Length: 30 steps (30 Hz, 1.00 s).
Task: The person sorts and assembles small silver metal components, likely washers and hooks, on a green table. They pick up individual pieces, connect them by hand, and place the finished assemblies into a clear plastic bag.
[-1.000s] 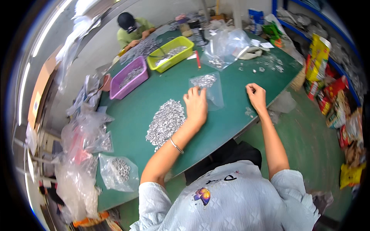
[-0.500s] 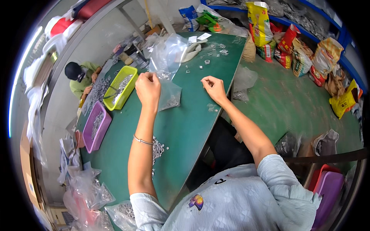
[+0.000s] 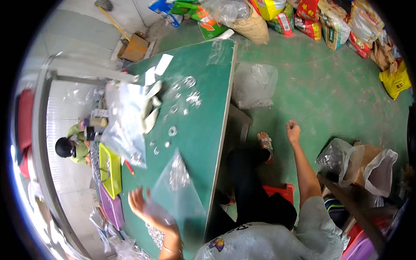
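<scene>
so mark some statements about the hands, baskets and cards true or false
1. The right hand is out past the edge of the table, above the floor. True.
2. The left hand is inside the yellow-green basket. False: it is outside it, near the clear bag of metal pieces.
3. Two white cards lie on the table. True.
4. The purple basket is next to the white cards. False: it is next to the yellow-green basket.
</scene>
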### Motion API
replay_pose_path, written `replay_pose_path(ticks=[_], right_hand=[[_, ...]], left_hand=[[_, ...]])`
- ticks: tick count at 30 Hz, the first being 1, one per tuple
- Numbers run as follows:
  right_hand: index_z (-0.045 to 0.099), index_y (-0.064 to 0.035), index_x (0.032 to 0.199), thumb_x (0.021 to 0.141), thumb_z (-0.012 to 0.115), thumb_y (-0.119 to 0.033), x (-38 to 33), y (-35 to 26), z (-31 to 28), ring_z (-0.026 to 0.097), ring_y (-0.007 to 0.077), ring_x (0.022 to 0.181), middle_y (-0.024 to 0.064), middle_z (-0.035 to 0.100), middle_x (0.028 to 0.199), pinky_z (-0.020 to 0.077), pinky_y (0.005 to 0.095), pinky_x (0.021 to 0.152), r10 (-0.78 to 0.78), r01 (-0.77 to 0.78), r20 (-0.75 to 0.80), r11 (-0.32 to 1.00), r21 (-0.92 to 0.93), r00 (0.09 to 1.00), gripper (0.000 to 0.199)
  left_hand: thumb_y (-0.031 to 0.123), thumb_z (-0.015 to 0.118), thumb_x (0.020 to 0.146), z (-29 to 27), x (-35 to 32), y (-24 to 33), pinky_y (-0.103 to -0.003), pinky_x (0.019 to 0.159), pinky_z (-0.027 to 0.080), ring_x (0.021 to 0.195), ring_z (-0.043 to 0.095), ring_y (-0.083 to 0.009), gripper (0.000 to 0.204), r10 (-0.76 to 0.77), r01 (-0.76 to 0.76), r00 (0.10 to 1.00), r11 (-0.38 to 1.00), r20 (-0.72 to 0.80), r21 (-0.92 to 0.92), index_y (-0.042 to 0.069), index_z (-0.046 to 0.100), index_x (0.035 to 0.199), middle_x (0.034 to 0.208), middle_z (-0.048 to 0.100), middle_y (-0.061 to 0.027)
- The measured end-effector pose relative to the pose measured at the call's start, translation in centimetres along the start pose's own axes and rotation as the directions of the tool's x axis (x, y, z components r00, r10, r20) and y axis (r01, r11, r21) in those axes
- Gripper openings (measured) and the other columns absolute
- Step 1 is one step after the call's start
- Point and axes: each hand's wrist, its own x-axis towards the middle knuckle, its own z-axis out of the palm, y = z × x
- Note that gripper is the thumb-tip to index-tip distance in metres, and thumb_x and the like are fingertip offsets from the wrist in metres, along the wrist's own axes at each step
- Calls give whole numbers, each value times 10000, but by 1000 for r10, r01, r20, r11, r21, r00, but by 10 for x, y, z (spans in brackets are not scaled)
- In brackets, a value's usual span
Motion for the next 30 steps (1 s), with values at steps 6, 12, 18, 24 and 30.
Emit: replay_pose_path(ticks=[6,12,18,24,30], right_hand=[[692,-13,967,789,673,-108,74,113,79,691,242,787,133,713,872,541,355,734,170,-132,194,972,-192,966,204],[698,-13,956,734,691,-101,130,174,166,694,282,820,153,711,876,542,374,763,286,-255,180,951,-177,941,239],[689,8,897,695,648,-59,153,195,227,674,358,845,189,694,860,533,416,771,271,-257,100,957,-132,957,216],[669,-7,931,726,638,-67,169,190,256,608,374,947,193,639,959,499,463,810,211,-205,0,951,-230,978,216],[652,-31,1018,822,572,-137,179,209,271,573,387,1002,166,613,1036,486,478,841,-17,55,84,880,-472,996,237]], left_hand=[[458,562,863,-68,-68,-100,-488,1094,289,1329,353,-345,782,-464,543,837,767,-289,343,-5,289,1431,1404,395,-161],[439,566,862,29,-80,-131,-486,1093,290,1328,356,-346,758,-587,570,801,688,-118,448,-1,308,1422,1401,400,-162],[420,571,861,53,-74,-147,-483,1092,291,1326,359,-347,734,-634,581,767,620,-99,528,2,326,1414,1398,405,-162],[401,575,860,63,-69,-148,-480,1091,293,1325,361,-348,711,-645,577,756,574,-115,581,5,345,1405,1394,410,-163],[382,579,859,69,-67,-146,-478,1089,294,1323,364,-349,689,-660,572,743,537,-114,620,8,364,1396,1391,415,-164]])
